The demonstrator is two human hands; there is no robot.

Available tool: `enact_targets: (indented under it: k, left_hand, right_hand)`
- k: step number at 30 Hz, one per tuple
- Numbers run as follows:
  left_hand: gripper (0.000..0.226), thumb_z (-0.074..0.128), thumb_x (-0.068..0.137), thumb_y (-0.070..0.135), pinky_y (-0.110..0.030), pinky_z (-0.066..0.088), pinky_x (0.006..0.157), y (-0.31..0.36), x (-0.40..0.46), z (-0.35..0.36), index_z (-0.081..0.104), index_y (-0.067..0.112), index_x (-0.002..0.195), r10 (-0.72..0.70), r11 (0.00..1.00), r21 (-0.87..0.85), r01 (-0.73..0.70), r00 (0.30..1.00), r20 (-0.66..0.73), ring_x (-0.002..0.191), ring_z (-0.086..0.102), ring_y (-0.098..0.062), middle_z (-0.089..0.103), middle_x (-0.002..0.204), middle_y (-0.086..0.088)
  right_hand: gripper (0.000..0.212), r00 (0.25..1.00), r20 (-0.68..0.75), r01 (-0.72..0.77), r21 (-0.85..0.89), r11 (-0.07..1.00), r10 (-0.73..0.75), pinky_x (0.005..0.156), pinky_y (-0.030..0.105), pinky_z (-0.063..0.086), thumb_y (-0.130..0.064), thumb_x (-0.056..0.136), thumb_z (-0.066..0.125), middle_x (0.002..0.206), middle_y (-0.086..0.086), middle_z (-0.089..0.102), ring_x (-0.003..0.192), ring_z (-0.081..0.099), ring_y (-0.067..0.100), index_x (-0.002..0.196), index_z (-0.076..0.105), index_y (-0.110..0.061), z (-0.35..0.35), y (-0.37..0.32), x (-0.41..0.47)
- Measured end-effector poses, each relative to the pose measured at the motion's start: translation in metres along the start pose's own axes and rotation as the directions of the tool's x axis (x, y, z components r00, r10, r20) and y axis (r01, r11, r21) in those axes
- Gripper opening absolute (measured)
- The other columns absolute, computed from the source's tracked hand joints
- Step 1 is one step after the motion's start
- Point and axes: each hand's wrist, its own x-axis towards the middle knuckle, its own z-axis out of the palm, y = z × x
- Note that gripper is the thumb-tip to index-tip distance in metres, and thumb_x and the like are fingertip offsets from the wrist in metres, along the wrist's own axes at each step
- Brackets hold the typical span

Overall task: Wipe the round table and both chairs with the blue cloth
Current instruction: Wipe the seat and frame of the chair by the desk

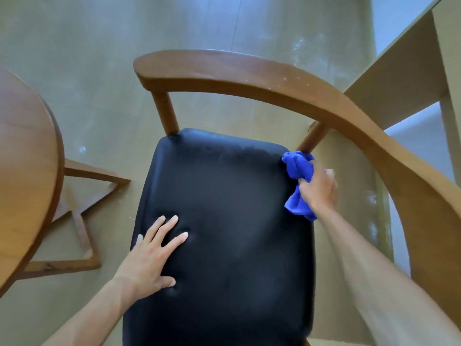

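**Chair seat under the cloth, far right corner**

The floor (pixel 99 71) is pale and smooth, with faint whitish smears, and fills most of the view. The round tabletop (pixel 22 156) curves in at the left edge, its wooden base (pixel 84 221) showing below it. A chair (pixel 249 73) with a curved wooden backrest stands beside it, just in front of the person. Its black padded seat (pixel 224 233) appears to be the step in hand. The left hand (pixel 152 255) lies flat on the seat, fingers spread, holding nothing. The right hand (pixel 318 188) has its grip closed on the bunched blue cloth (pixel 298 168), pressed at the seat's far right corner beside a backrest post. Next, probably, strokes across the remaining seat, then the wooden backrest, where pale specks show.
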Motion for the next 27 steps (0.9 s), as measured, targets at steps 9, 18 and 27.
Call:
enact_targets:
  k: [9,18,27]
  left_hand:
    - [0.100,0.066,0.081,0.054,-0.053,0.014,0.118,0.006,-0.001,-0.008,-0.003,0.039,0.152,0.004,0.999,0.031,-0.006,0.999,0.048,0.133,-0.043,-0.018,-0.050,0.138,0.011]
    - [0.091,0.059,0.079,0.061,-0.056,0.020,0.116,0.002,-0.005,-0.027,0.007,0.039,0.151,0.028,1.000,-0.007,-0.028,1.000,0.009,0.146,-0.018,-0.021,-0.020,0.159,0.006]
    - [0.114,0.067,0.076,0.060,-0.061,0.018,0.113,-0.001,0.033,-0.038,-0.017,0.038,0.149,-0.051,0.998,0.023,0.051,0.999,0.003,0.139,-0.036,-0.034,-0.045,0.148,-0.004]
  right_hand:
    - [0.045,0.986,0.033,0.165,-0.047,0.985,-0.164,0.074,0.037,0.044,-0.030,0.088,0.059,0.117,0.016,0.048,0.101,0.052,0.036,0.128,0.044,-0.015,0.058,-0.144,-0.059]
    - [0.038,0.814,0.227,0.579,-0.249,0.776,-0.535,0.060,0.034,0.038,-0.026,0.082,0.059,0.109,0.009,0.050,0.093,0.052,0.030,0.119,0.051,-0.021,0.040,-0.108,-0.079]
    - [0.045,0.966,-0.032,-0.255,0.076,0.964,0.258,0.086,0.045,0.045,-0.035,0.089,0.057,0.122,0.024,0.049,0.104,0.053,0.044,0.121,0.043,-0.006,0.027,-0.086,-0.012]
